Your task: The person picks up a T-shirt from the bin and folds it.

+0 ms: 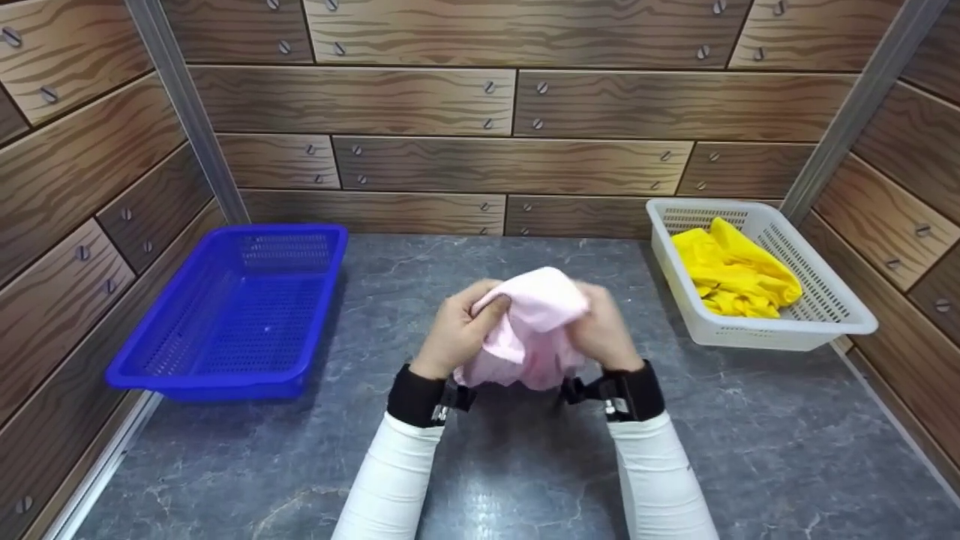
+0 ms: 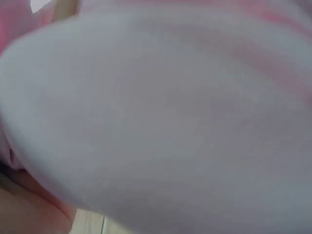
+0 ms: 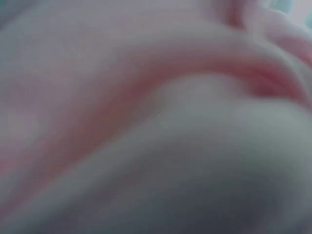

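Observation:
Both hands hold a bunched pink cloth point(image 1: 541, 300) up over the middle of the table; whether it is a garment I cannot tell. The left hand point(image 1: 459, 330) pinches its left side between thumb and fingers. On the other side, the right hand point(image 1: 604, 330) grips the cloth, blurred, with its fingertips hidden by the fabric. Pale pink cloth point(image 2: 156, 117) fills most of the left wrist view, where part of the left hand point(image 2: 29, 209) shows at the lower left. Only blurred folds of the cloth point(image 3: 204, 146) appear in the right wrist view.
A blue plastic basket point(image 1: 319, 315) stands at the left on the dark marbled table point(image 1: 345, 465). At the right, a white basket point(image 1: 780, 334) holds crumpled yellow cloth point(image 1: 735, 270). Wood-patterned walls point(image 1: 420, 161) enclose the back and sides.

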Motion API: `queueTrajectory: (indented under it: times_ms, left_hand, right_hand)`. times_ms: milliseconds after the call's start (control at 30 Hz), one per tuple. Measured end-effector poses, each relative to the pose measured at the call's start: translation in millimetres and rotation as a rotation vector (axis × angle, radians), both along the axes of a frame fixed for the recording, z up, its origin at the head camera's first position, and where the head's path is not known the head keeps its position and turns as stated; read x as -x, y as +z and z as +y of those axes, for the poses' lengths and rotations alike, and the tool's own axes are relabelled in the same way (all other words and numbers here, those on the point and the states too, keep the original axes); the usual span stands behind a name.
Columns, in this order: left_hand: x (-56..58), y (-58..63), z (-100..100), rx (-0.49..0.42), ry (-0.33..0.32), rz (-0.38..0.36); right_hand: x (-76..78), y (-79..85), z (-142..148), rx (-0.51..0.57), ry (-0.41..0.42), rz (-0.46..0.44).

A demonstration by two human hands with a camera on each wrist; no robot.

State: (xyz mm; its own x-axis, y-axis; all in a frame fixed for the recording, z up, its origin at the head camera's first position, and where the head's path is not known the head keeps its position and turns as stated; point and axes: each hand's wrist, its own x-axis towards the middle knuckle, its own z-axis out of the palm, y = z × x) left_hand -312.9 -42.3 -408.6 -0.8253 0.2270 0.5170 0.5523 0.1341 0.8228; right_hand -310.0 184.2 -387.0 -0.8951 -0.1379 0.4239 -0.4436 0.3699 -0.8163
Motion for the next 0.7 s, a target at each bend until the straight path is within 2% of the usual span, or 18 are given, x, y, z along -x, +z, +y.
queueTrajectory:
  times_ms: [67,133,200,300,400,467,533,600,633,667,700]
  left_hand:
    - [2.5,-0.4,-9,0.1,-0.035,-0.058]
    - [5.4,-1.7,-21,0.197,-0.069,-0.124]
    - [7.2,-1.4,-33,0.291,-0.098,-0.165]
    - [8.9,0.2,-48,0.413,-0.108,-0.123]
    - [7.8,5.0,-65,0.425,-0.123,-0.067]
    - [4.4,11.7,-80,0.367,-0.096,-0.014]
    - [-4.2,24.1,-96,0.236,-0.026,0.035]
    - [-15.6,40.5,-109,0.092,0.066,0.115]
    - [-21.8,49.5,-113,0.018,0.113,0.158]
    - [-27.0,58.2,-116,-0.045,0.155,0.2]
    - [-29.6,66.3,-117,-0.091,0.187,0.242]
  right_hand:
    - [-1.2,7.4,6,0.147,-0.093,0.033]
    - [-4.3,19.4,15,0.319,-0.141,0.031]
    - [-6.7,34.2,24,0.426,-0.178,0.039]
    - [-10.7,58.7,39,0.533,-0.197,0.092]
    - [-19.1,83.5,56,0.598,-0.221,0.187]
    - [-26.6,98.4,70,0.683,-0.219,0.272]
    - [-33.1,110.2,86,0.785,-0.166,0.346]
    - [-38.5,117.8,105,0.85,-0.064,0.363]
    - [-38.7,119.5,115,0.874,0.015,0.355]
    - [-37.6,119.6,124,0.872,0.083,0.328]
    - [-35.0,118.8,131,0.854,0.113,0.295]
